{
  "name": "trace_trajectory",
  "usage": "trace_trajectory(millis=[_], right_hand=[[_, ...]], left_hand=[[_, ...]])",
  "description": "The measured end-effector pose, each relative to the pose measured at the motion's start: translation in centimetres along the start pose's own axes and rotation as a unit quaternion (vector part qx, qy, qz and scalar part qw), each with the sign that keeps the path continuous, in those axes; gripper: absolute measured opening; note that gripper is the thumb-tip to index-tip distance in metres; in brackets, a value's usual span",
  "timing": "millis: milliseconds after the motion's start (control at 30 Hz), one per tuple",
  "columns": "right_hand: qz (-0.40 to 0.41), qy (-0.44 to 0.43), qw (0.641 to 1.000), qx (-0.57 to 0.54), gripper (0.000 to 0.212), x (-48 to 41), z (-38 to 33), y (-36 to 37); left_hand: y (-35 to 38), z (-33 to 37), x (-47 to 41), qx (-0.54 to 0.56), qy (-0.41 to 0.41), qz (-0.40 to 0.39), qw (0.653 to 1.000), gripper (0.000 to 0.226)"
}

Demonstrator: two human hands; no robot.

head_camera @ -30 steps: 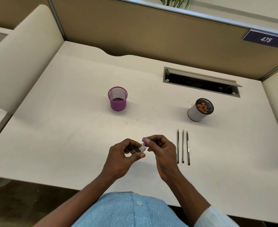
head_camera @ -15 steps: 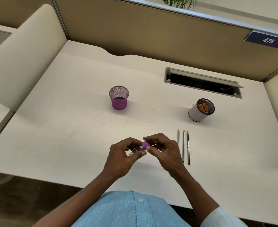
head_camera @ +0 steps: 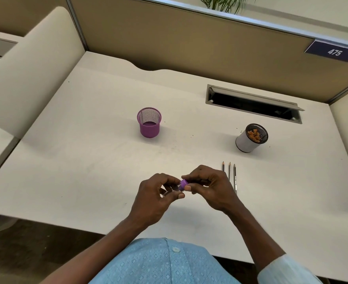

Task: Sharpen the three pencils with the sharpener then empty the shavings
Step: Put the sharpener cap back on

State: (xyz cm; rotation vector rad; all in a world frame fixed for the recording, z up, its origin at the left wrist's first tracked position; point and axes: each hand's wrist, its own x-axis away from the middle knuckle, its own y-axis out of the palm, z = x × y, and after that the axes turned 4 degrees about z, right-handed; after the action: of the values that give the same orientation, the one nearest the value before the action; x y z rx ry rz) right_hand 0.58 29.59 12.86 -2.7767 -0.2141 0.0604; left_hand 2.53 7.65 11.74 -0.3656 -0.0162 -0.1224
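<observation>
Both my hands meet above the desk's front middle. My right hand (head_camera: 208, 186) pinches the purple part of the sharpener (head_camera: 183, 184) between thumb and fingers. My left hand (head_camera: 155, 196) curls its fingers and thumb round the sharpener's clear end, which is mostly hidden. Three pencils (head_camera: 229, 173) lie side by side on the desk just right of my right hand, tips pointing away; the hand covers part of them. A white cup with a black mesh inside (head_camera: 249, 138) holds orange shavings at the right.
A purple mesh cup (head_camera: 149, 125) stands left of centre on the white desk (head_camera: 87, 160). An open cable slot (head_camera: 253, 104) lies at the back right. Partition walls close the back and both sides. Small specks of shavings dot the desk near the white cup.
My hands have stayed in place, working the sharpener between the fingertips; its purple part has turned and now sits against the right fingers. Pencils and cups have not moved.
</observation>
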Motion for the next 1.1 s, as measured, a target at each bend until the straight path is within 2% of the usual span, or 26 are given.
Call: trace_trajectory(millis=[367, 533, 667, 900, 1000, 1100], right_hand=[[0.011, 0.013, 0.999, -0.051, 0.028, -0.2, -0.2, 0.7], [-0.004, 0.007, 1.000, -0.019, 0.023, -0.3, -0.6, 0.8], [-0.013, 0.030, 0.999, -0.041, 0.022, -0.6, -0.5, 0.2], [-0.023, 0.059, 0.995, -0.081, 0.031, -0.4, -1.7, -1.9], [-0.014, 0.065, 0.996, -0.063, 0.028, -1.0, -1.5, -2.6], [0.018, 0.074, 0.996, -0.054, 0.025, -2.0, -1.0, -3.4]], left_hand=[[0.0, 0.1, 0.3, -0.008, 0.028, 0.041, 0.999, 0.026], [0.0, 0.0, 0.5, -0.009, 0.017, 0.053, 0.998, 0.027], [0.1, 0.6, 0.2, 0.000, 0.022, 0.060, 0.998, 0.028], [0.5, 2.2, -1.8, -0.026, 0.099, 0.053, 0.993, 0.031], [1.1, 2.1, -2.5, -0.045, 0.129, 0.037, 0.990, 0.038], [1.8, 0.4, -3.4, -0.078, 0.114, 0.028, 0.990, 0.061]])
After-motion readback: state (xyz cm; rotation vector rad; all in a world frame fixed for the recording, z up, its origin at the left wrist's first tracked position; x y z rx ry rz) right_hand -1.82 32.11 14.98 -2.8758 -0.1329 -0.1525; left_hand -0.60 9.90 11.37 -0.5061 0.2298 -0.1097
